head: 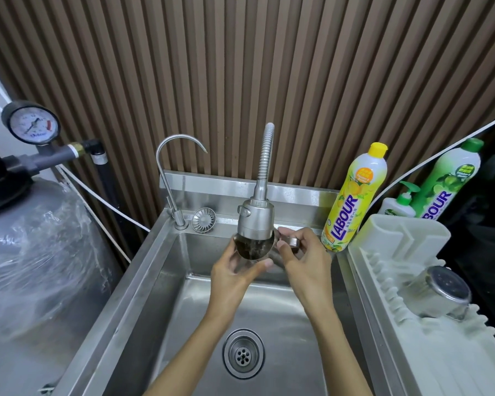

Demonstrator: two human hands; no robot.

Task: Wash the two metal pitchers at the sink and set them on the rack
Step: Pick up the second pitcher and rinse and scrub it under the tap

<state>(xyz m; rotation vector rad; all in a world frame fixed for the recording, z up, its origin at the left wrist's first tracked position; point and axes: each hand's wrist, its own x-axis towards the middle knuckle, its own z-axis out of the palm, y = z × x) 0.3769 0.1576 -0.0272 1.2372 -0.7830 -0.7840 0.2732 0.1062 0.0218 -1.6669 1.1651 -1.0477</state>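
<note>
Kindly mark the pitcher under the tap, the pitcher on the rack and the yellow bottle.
Pitcher under the tap (pixel 253 248): head view, its inside.
Pitcher on the rack (pixel 447 285): head view, its base.
Yellow bottle (pixel 352 201): head view, its label.

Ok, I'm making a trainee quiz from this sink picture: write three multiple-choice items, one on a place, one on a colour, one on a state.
1. Where is the second pitcher? A in the basin; B on the dish rack; C beside the pressure gauge.
2. What colour is the cap of the Labour bottle nearest the sink? A yellow; B red; C blue.
3. What is the left hand doing? A hanging idle; B gripping the held pitcher under the spray head; C pressing the drain.
Key: B, it rests on the white rack's ribs; A, its cap is bright yellow; B, its fingers curl round the pitcher below the spray head.
</note>
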